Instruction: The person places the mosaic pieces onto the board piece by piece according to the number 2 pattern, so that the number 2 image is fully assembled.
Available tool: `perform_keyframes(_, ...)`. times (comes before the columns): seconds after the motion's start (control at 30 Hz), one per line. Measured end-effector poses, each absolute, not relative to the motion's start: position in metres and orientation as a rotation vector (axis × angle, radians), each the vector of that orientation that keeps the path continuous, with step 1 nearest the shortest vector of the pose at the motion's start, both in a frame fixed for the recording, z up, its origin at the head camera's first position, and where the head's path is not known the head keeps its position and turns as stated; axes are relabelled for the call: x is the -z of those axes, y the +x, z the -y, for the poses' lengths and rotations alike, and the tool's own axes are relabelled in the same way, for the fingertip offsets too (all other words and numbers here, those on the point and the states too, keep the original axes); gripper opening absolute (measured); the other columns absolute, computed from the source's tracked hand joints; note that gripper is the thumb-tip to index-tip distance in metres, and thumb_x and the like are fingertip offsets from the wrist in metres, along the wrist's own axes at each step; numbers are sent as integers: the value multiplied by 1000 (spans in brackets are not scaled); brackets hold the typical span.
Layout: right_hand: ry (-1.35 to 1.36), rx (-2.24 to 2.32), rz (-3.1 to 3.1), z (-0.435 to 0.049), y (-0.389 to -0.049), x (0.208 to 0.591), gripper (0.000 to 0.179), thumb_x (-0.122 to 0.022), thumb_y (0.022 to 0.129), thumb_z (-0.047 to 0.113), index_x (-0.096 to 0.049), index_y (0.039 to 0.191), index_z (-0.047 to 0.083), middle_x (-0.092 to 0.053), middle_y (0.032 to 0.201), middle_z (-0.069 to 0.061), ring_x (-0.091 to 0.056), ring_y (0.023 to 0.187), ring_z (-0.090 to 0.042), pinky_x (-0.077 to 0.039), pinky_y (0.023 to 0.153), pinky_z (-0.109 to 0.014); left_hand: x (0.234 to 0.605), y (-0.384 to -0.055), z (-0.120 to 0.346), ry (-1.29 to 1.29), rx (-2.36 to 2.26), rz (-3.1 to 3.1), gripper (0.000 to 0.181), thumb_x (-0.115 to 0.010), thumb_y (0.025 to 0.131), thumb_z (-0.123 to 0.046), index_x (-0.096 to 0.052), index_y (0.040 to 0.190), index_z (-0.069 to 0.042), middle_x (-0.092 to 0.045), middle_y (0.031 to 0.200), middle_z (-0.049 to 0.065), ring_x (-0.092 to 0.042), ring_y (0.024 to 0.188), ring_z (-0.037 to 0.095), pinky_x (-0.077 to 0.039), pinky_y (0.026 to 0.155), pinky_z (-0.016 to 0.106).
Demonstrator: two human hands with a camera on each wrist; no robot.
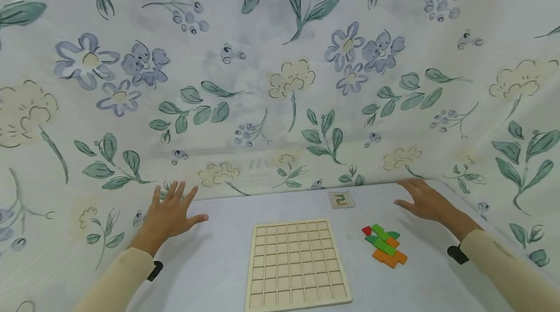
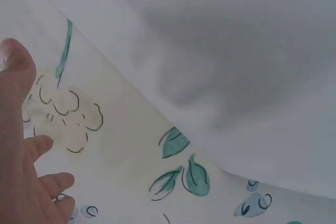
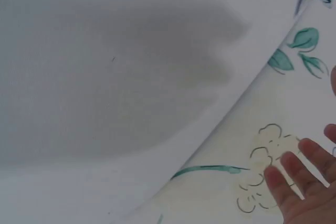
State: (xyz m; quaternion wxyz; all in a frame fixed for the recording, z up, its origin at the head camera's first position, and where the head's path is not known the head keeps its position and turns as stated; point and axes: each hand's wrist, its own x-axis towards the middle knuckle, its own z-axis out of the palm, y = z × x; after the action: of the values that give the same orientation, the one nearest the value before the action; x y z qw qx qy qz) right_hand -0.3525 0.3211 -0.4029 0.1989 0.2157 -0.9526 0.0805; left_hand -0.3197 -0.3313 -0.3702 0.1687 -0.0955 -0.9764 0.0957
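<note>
My left hand hovers over the left side of the white table, fingers spread, holding nothing. On the far right, my right hand is held above the table with extended fingers and nothing in it. A pale wooden grid board lies between them, its squares bare. Nearest my right hand is a group of flat coloured pieces, with green pieces, orange pieces and a red piece lying together. In the wrist views, the left hand and right hand show only partly.
A small card with a green and orange pattern on a grid lies near the table's back edge. A floral cloth hangs behind the white table. Dark bands sit at both wrists.
</note>
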Motion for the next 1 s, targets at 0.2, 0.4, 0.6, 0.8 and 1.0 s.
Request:
perform_keyframes(0.2,631,-479,2750,-316,-347,399,51,-76,88,19,-57,129,-5,-63,124,-27,-65,105,-41,-59,86,-51,376,-317,316,-400,-155,2765,87,-68,84,-62,-47,147,-6,-40,152,32,-30,144,53,-25,114,72)
perform_keyframes(0.4,662,-579,2887,-313,-341,397,43,-75,89,16,-61,125,-3,-68,110,-18,-66,93,-24,-61,77,-35,378,-318,298,-459,1,2849,87,-73,82,-56,-46,148,-7,-37,155,30,-26,145,54,-35,110,70)
perform_keyframes(0.6,818,-685,2944,-314,-335,398,28,-71,91,13,-67,116,1,-67,94,3,-61,83,-9,-56,71,-20,380,-311,282,-538,267,3039,72,-73,89,-42,-49,146,-7,-36,156,28,-22,147,52,-32,111,69)
perform_keyframes(0.8,943,-792,2916,-313,-328,403,21,-69,92,10,-70,111,1,-71,97,-2,-62,84,-2,-56,72,-18,379,-303,271,-678,493,3089,59,-72,92,-30,-54,142,-6,-43,152,26,-32,145,49,-30,116,65)
perform_keyframes(1.0,990,-854,2921,-311,-323,409,20,-71,91,11,-71,108,1,-72,101,-8,-62,86,-2,-56,74,-17,384,-296,258,-736,594,3121,54,-72,92,-27,-56,140,-6,-52,148,18,-43,141,42,-36,115,59)
